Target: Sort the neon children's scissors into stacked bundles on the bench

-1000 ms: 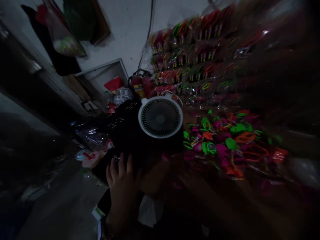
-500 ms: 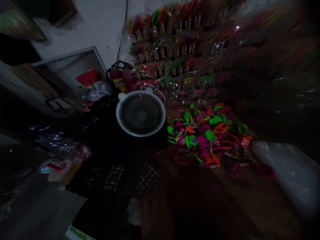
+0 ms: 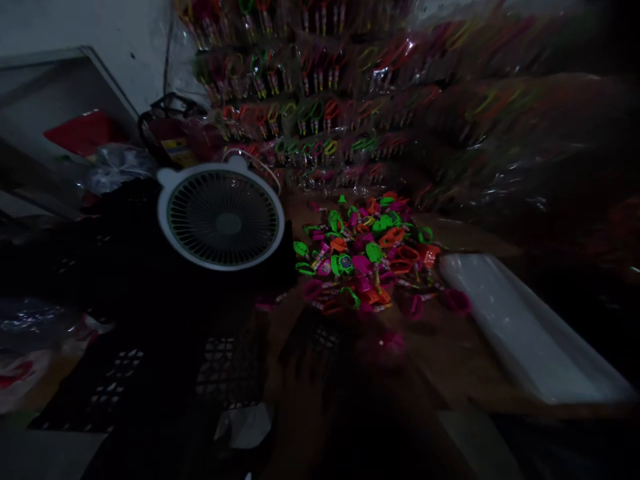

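The scene is very dark. My left hand (image 3: pixel 303 370) reaches up from the bottom centre, its fingers dim beside a black openwork piece (image 3: pixel 326 337); whether they grip it I cannot tell. My right hand (image 3: pixel 357 347) is mostly lost in shadow just to the right. A smeared pink thing (image 3: pixel 389 343) shows by it, and its hold is hidden. Beyond both hands lies a heap of bright toy watches (image 3: pixel 373 252) in green, orange and pink, with small printed tubes among them. Loose pink bands (image 3: pixel 457 301) lie at the heap's near right edge.
A round white fan (image 3: pixel 227 220) with small ears stands left of the heap. Clear plastic bags (image 3: pixel 525 327) lie stacked on the brown tabletop (image 3: pixel 450 353) at right. Packed rows of bagged toys (image 3: pixel 315 120) rise behind. A black lattice cover (image 3: pixel 227 373) spreads at left.
The view has swung right and closer, so the fan and heap appear further left. Both hands now show nearer the heap, with the blurred pink thing by the right one.
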`<state>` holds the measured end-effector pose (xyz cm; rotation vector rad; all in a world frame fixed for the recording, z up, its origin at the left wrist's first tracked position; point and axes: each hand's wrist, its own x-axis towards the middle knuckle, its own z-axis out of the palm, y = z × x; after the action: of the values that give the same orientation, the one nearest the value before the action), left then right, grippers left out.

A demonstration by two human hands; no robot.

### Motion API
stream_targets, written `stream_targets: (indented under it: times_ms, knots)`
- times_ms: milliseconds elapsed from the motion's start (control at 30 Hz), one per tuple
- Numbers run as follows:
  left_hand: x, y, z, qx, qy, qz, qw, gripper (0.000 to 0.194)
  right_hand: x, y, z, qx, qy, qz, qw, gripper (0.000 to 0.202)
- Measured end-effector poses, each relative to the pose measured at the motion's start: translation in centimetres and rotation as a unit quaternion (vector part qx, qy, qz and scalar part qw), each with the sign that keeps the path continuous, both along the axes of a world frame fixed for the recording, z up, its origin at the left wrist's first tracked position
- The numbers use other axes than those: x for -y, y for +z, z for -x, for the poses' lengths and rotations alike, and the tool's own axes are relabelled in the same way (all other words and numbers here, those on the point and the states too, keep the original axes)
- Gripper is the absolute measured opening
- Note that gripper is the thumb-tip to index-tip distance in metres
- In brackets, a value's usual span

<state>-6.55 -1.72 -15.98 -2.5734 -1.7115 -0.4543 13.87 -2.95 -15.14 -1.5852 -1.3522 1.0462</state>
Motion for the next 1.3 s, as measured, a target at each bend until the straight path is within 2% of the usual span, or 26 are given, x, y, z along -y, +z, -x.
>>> stream_targets:
  times_ms: [33, 67, 167, 267, 367, 467, 567, 667, 767, 900, 933, 1000, 1067, 1133, 1167, 1233, 1300]
  knots:
    - [-0.9, 0.8, -0.6, 0.011, -0.036, 0.031, 0.999, 0.044, -0.6, 0.5, 0.4, -0.019, 0.005, -0.002, 1.0, 0.031]
    - [-1.9, 1.7, -1.3, 0.02, -0.047, 0.038, 0.998, 0.04, -1.2, 0.9, 0.6, -0.043, 0.01, -0.001, 0.999, 0.031]
    - [-4.8, 4.0, -2.7, 0.043, -0.044, 0.045, 0.997, 0.041, -3.1, 1.6, 1.1, -0.111, 0.024, 0.024, 0.993, 0.03]
    - [-5.5, 4.5, -3.0, 0.061, -0.038, 0.055, 0.996, 0.042, -5.0, 1.2, 2.0, -0.125, 0.057, 0.053, 0.989, 0.028]
    - [-3.3, 3.7, -3.5, 0.071, -0.044, 0.074, 0.994, 0.042, -6.3, 0.3, 3.5, -0.126, 0.1, 0.073, 0.984, 0.025]
    - [0.8, 2.5, -5.0, 0.08, -0.058, 0.098, 0.99, 0.038, -6.9, -0.4, 4.6, -0.114, 0.131, 0.087, 0.981, 0.023]
    - [4.4, 1.8, -6.2, 0.096, -0.062, 0.118, 0.987, 0.033, -6.9, -0.6, 5.1, -0.083, 0.149, 0.036, 0.985, 0.022]
    - [5.1, 1.7, -5.8, 0.119, -0.057, 0.13, 0.983, 0.033, -6.5, -0.4, 5.4, -0.004, 0.188, -0.041, 0.981, 0.017]
    - [1.9, 1.8, -3.6, 0.144, -0.043, 0.127, 0.98, 0.032, -6.3, -0.1, 5.1, 0.037, 0.23, -0.072, 0.97, 0.015]
    - [-5.6, 2.4, -0.7, 0.187, -0.018, 0.099, 0.977, 0.029, -7.5, 0.5, 3.3, -0.05, 0.339, -0.041, 0.938, 0.029]
    - [-7.1, 2.6, -0.4, 0.199, -0.015, 0.092, 0.975, 0.029, -8.0, 0.8, 2.8, -0.045, 0.336, -0.06, 0.939, 0.034]
    - [-9.1, 2.8, -0.4, 0.223, -0.015, 0.079, 0.971, 0.028, -9.1, 1.3, 2.5, 0.064, 0.289, -0.139, 0.945, 0.039]
    - [-9.6, 2.9, -0.6, 0.245, -0.016, 0.068, 0.967, 0.028, -10.0, 1.8, 2.9, 0.252, 0.249, -0.188, 0.916, 0.037]
    - [-9.2, 2.8, -0.5, 0.261, -0.019, 0.059, 0.963, 0.028, -10.6, 2.0, 3.7, 0.402, 0.238, -0.156, 0.87, 0.031]
    - [-9.0, 2.7, -0.4, 0.266, -0.02, 0.056, 0.962, 0.029, -10.8, 2.1, 3.9, 0.439, 0.237, -0.135, 0.856, 0.029]
    - [-8.7, 2.4, 0.1, 0.275, -0.02, 0.048, 0.96, 0.03, -10.8, 2.3, 3.8, 0.443, 0.25, -0.136, 0.85, 0.029]
    - [-8.7, 2.0, 0.4, 0.282, -0.016, 0.035, 0.959, 0.031, -10.4, 2.7, 3.0, 0.372, 0.268, -0.186, 0.869, 0.03]
